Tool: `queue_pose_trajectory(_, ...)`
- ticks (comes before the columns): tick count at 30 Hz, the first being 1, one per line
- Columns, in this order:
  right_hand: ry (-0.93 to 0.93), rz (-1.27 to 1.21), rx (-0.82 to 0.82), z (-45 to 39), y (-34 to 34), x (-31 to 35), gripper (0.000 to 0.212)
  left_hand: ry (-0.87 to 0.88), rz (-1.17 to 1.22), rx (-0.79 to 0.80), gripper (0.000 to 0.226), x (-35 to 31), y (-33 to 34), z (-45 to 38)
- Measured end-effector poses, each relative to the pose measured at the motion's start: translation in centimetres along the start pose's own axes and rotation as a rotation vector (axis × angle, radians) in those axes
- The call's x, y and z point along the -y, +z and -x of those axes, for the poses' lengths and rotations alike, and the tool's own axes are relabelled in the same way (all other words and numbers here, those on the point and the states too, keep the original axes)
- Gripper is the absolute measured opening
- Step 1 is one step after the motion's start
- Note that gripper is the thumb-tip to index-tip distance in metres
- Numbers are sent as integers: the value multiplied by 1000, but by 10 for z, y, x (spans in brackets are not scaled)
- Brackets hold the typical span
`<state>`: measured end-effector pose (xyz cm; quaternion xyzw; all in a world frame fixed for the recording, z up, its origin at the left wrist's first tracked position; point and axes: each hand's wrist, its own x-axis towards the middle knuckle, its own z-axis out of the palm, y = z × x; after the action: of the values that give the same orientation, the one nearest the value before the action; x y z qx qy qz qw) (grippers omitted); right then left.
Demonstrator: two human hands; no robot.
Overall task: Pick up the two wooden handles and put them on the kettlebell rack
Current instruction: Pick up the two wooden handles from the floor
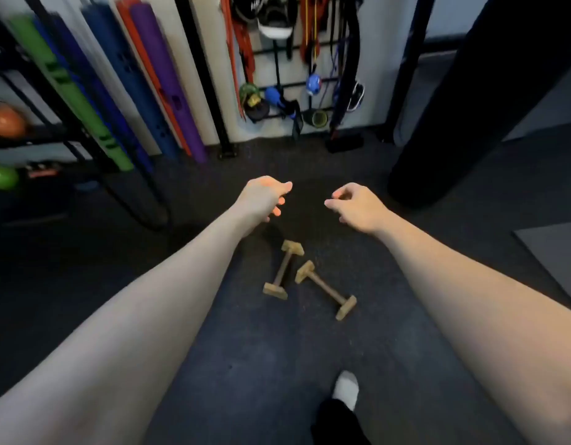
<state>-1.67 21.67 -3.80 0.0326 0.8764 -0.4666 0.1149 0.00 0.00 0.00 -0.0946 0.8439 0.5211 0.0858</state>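
Note:
Two wooden handles lie on the dark gym floor in the middle of the head view, each a round bar with a flat block at both ends. The left handle [283, 270] points almost straight away from me. The right handle [325, 290] lies at an angle, and their near ends almost touch. My left hand [264, 199] and my right hand [358, 205] are stretched out above and beyond the handles, apart from them, fingers loosely curled and holding nothing. A black rack [46, 133] with coloured balls stands at the far left.
Coloured foam rollers [155, 78] lean against the wall behind the rack. Straps, bands and gloves hang on a wall rack [293, 85]. A black punching bag [463, 117] hangs at the right. A grey mat edge [553, 252] lies at the right. My white-socked foot [345, 388] is below.

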Motion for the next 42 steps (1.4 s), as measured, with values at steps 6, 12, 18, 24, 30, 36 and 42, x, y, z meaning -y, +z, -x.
queue_pose_trajectory(6,90,168,172,-152,69,-121,36,-139,-7,-26,14,115,76,-153)
queue_pose_trajectory(12,229,244,328,-280,172,-269,47,-291,-13,-51,21,297,160,-299)
queue_pose_trajectory(18,358,362,380,-380,303,-433,70,-351,-75,-43,38,491,257,-427)
queue_pose_trajectory(24,414,630,563,-443,410,-588,73,-421,-474,-38,52,659,325,-510)
queue_pose_trajectory(30,406,598,577,-474,422,-639,34,-522,-351,6,52,717,337,-543)
queue_pose_trajectory(36,349,372,392,-476,388,-575,35,-497,-126,-38,38,666,302,-523)
queue_pose_trajectory(42,248,145,183,-474,293,-392,30,-398,62,-193,36,496,199,-491)
